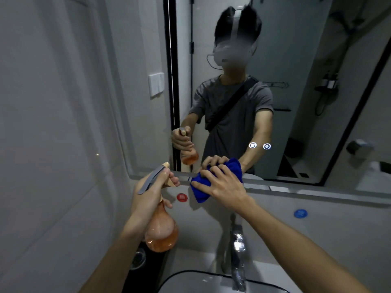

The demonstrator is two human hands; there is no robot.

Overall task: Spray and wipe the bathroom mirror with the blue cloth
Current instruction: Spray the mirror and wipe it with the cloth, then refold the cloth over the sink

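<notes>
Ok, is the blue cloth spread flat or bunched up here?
Bunched up: the blue cloth is a wad under the right hand, pressed at the mirror's bottom edge.

I see a fuzzy, matt blue cloth (211, 182), a translucent orange plastic spray bottle (161, 233) with a dull grey trigger, glossy mirror glass (296, 60), a shiny chrome faucet (238, 256), and smooth, faintly sheened pale wall tiles (53, 123).
</notes>
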